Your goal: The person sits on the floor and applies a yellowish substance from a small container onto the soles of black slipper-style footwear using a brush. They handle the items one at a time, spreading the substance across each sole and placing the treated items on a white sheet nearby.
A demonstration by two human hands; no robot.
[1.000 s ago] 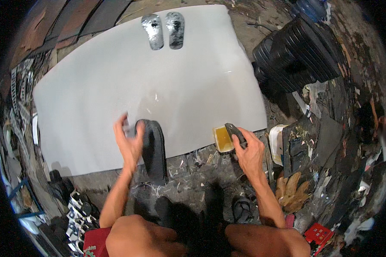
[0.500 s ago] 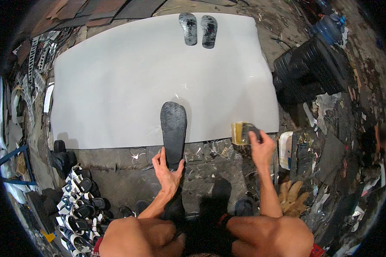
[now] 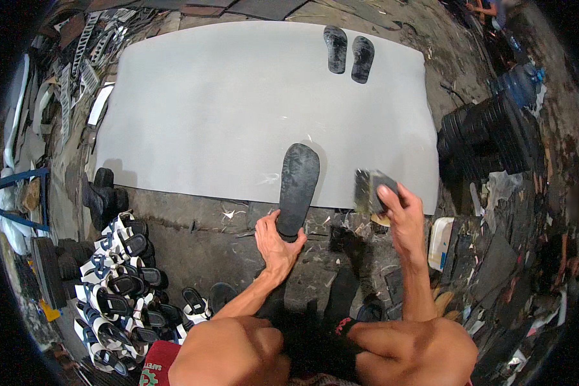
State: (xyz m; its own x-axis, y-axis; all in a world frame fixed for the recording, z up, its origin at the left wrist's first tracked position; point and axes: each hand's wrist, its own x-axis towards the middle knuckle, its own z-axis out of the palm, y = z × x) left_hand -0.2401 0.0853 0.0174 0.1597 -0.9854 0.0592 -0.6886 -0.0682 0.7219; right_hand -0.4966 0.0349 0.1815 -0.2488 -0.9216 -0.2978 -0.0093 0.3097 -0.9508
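A dark shoe sole [image 3: 300, 177] lies lengthwise over the near edge of a large pale grey sheet [image 3: 206, 116]. My left hand [image 3: 278, 246] pinches its near end between thumb and fingers. My right hand [image 3: 405, 222] grips a dark, flat rectangular pad [image 3: 365, 188], blurred by motion, above the sheet's near right edge. A yellowish thing [image 3: 381, 220] shows partly beneath that hand. Farther off, two dark soles [image 3: 336, 50] with glossy patches, apart from both hands, lie side by side near the sheet's far right corner.
A heap of white and black sandals [image 3: 116, 293] fills the near left. Stacked black pieces [image 3: 479, 138] stand right of the sheet. A white tray-like container [image 3: 440, 243] and a tan glove [image 3: 442, 301] lie near my right forearm. Scraps cover the ground at both sides.
The view has shifted, so the sheet and far soles appear farther right. My right hand has lifted the pad off the yellowish thing. My left hand keeps its hold on the sole.
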